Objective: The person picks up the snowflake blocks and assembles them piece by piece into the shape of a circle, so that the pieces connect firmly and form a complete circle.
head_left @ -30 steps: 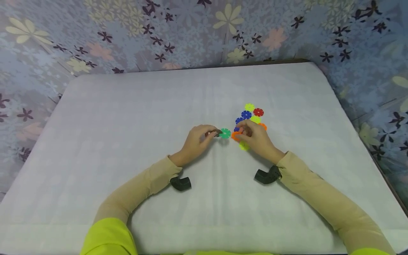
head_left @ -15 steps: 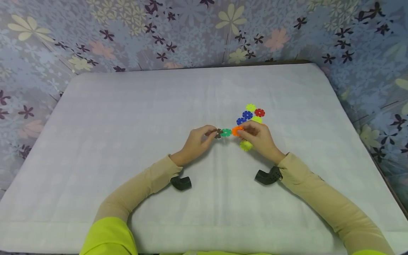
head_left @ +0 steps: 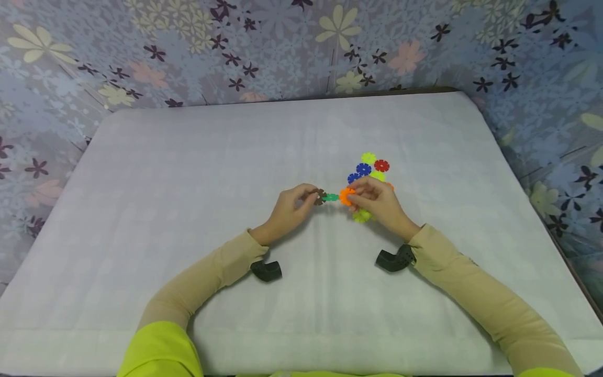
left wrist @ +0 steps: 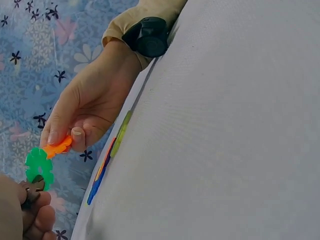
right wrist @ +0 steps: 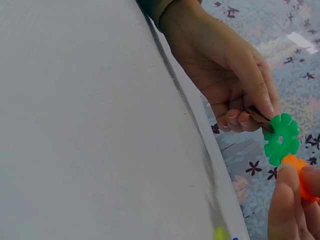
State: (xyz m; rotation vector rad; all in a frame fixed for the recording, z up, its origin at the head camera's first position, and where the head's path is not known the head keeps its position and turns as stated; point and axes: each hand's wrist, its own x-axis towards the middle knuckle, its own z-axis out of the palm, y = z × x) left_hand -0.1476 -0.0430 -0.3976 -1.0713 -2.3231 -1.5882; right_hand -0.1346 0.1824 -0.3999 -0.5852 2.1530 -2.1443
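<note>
My left hand (head_left: 293, 205) pinches a brown snowflake disc (head_left: 321, 197) between thumb and fingers. Slotted into that disc is a green snowflake disc (right wrist: 281, 140), which looks thin and nearly edge-on in the head view. Opposite, my right hand (head_left: 382, 201) pinches an orange snowflake disc (left wrist: 59, 147) by its outer side. The orange rim meets the green rim; whether their slots interlock I cannot tell. All three discs are held above the table. Fingertips partly cover the brown and orange ones.
Loose discs lie on the white-covered table (head_left: 188, 167) around and behind my right hand: yellow (head_left: 369, 157), red (head_left: 382, 165), blue (head_left: 364, 169) and others, some hidden by the hand. A black wrist mount (head_left: 266, 271) hangs from the left cuff, another (head_left: 394, 259) from the right.
The orange disc has come out from among the loose discs to the green one's edge. The green disc has turned from face-on to nearly edge-on, and more of the brown disc shows.
</note>
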